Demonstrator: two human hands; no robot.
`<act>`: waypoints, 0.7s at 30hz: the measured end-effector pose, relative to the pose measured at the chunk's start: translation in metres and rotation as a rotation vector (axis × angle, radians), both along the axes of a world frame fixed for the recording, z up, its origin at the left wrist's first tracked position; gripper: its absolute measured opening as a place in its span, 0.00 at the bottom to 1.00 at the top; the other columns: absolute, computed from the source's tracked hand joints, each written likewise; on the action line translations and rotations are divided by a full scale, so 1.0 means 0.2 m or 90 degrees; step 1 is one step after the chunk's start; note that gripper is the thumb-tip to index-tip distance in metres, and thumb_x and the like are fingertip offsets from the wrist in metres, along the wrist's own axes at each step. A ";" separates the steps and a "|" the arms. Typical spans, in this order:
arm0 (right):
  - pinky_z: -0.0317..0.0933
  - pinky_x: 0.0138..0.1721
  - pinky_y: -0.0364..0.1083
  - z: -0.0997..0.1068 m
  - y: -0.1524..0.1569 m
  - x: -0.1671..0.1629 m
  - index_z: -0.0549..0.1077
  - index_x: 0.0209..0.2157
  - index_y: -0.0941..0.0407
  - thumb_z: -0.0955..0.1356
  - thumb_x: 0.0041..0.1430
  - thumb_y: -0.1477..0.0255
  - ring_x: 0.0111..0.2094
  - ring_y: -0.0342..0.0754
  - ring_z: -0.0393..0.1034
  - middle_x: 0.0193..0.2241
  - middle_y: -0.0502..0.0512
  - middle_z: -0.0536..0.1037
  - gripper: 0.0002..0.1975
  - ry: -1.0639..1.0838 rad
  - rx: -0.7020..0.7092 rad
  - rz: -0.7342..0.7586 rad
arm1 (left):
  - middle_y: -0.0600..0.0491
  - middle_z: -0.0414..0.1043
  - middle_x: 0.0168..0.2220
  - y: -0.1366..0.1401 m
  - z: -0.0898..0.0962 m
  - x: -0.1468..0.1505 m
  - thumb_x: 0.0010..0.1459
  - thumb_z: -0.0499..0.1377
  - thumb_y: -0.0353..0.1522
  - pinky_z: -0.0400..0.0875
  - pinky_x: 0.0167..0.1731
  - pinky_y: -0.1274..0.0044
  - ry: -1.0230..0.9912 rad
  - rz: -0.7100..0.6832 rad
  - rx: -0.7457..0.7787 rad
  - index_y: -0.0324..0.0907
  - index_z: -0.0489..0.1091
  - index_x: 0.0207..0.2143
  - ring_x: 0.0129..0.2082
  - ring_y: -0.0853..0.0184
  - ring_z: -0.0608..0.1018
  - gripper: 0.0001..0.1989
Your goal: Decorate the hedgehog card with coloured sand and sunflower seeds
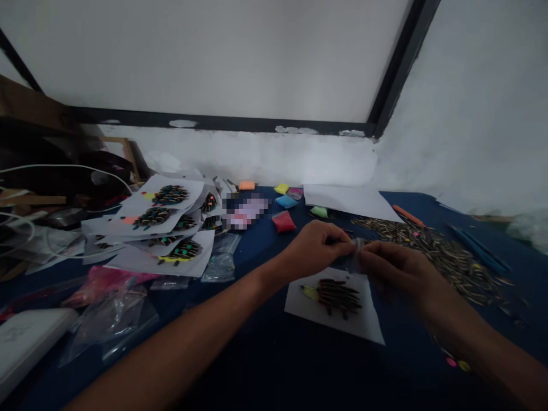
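Between my two hands is a small clear plastic bag (354, 262), raised above the table. My left hand (319, 245) pinches its upper left edge, and my right hand (396, 268) grips its right side with fingers closed. What the bag holds is too dim to make out. Just below lies a white paper sheet (299, 308) bearing a hedgehog figure (338, 295) with a yellow clay face and dark, seed-like spines. Beyond my left hand rest a red clay packet (283, 222) and a green one (319, 212).
Loose dark seed-like pieces (449, 262) spread across the right, with an orange tool (408, 216) and blue tweezers (482, 248). Finished hedgehog sheets (171, 222) are stacked at left, near plastic bags (115, 314) and a white box (32, 342). A blank sheet (346, 197) lies by the wall.
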State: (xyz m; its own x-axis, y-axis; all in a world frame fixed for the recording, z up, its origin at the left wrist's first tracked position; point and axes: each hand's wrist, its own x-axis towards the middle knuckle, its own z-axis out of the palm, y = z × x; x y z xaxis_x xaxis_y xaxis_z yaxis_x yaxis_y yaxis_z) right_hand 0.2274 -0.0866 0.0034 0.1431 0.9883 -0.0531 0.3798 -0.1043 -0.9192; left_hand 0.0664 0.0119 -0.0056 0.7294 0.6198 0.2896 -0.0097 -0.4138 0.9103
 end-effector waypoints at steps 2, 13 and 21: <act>0.46 0.16 0.41 0.01 0.00 -0.01 0.73 0.28 0.55 0.71 0.50 0.47 0.15 0.39 0.54 0.15 0.44 0.64 0.23 -0.029 0.008 -0.003 | 0.51 0.76 0.33 0.00 0.00 0.00 0.58 0.61 0.30 0.68 0.37 0.79 -0.002 0.006 0.006 0.37 0.75 0.29 0.35 0.70 0.75 0.06; 0.46 0.15 0.39 -0.02 0.00 0.01 0.69 0.26 0.53 0.73 0.51 0.52 0.16 0.38 0.50 0.15 0.42 0.59 0.20 0.034 0.123 -0.078 | 0.50 0.73 0.35 -0.05 0.06 -0.02 0.54 0.66 0.36 0.66 0.38 0.77 -0.024 0.152 0.139 0.39 0.72 0.30 0.38 0.68 0.73 0.10; 0.47 0.14 0.39 -0.02 -0.01 0.00 0.68 0.26 0.53 0.72 0.53 0.51 0.14 0.39 0.50 0.14 0.42 0.58 0.20 0.072 0.121 -0.048 | 0.55 0.69 0.25 -0.06 0.05 0.00 0.56 0.63 0.34 0.61 0.26 0.81 -0.024 -0.052 -0.061 0.37 0.73 0.29 0.25 0.75 0.68 0.08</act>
